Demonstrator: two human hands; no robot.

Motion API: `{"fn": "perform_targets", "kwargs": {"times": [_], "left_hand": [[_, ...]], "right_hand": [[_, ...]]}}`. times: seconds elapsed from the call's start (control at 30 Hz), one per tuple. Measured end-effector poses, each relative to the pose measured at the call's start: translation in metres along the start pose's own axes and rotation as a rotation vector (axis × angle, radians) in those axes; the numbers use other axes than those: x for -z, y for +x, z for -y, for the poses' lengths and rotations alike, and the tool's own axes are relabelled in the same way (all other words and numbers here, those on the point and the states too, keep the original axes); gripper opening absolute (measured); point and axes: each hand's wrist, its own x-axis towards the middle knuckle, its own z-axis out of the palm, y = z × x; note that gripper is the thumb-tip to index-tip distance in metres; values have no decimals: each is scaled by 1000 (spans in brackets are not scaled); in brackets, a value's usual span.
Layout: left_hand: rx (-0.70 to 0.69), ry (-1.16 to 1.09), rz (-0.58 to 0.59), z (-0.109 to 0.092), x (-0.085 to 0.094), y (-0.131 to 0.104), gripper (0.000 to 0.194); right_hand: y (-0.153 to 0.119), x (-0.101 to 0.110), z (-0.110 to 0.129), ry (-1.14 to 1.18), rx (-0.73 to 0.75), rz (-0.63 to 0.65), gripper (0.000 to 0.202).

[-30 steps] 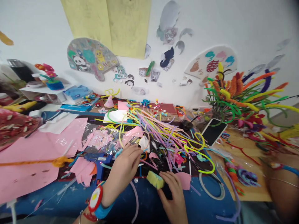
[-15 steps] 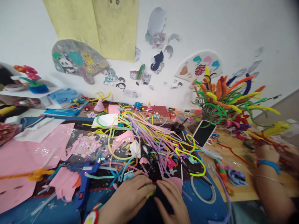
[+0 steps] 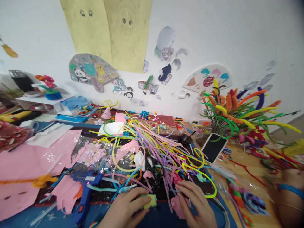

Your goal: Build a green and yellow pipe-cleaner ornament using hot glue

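At the bottom centre, my left hand (image 3: 127,209) has its fingers wrapped round a small yellow-green fuzzy piece (image 3: 151,201), which sticks out past the fingertips. My right hand (image 3: 193,202) lies to the right with fingers apart, its fingertips beside a pink paper piece (image 3: 177,205) and a bright pink fuzzy piece (image 3: 176,178). Whether it touches them is unclear. Beyond both hands spreads a heap of coloured pipe cleaners (image 3: 154,139). A blue glue gun (image 3: 84,196) lies to the left of my left hand.
Pink sheets (image 3: 21,164) cover the left side. A phone (image 3: 213,147) rests at the right, near a bunch of fuzzy flowers (image 3: 228,110). A tape roll (image 3: 225,215) is partly hidden beside my right hand. Another person's arm (image 3: 291,193) reaches in at the far right.
My right hand has moved right, away from my left hand, which still holds the yellow-green piece. The view has shifted, and the other person's arm sits nearer the right edge.
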Motion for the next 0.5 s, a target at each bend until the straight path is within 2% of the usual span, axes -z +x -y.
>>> {"fn": "perform_targets", "kwargs": {"times": [0.17,0.37,0.5], "left_hand": [[-90,121,-79,9,-3,-14,28],[-126,113,-174,20,-12,-27,24],[-107,-1,-197,23,-13,-30,24]], "right_hand": [[11,-11,6,-9,34,-13,23],[42,-12,21,-35,19,-56,19],[70,-13,20,-117,-23,37,18]]}}
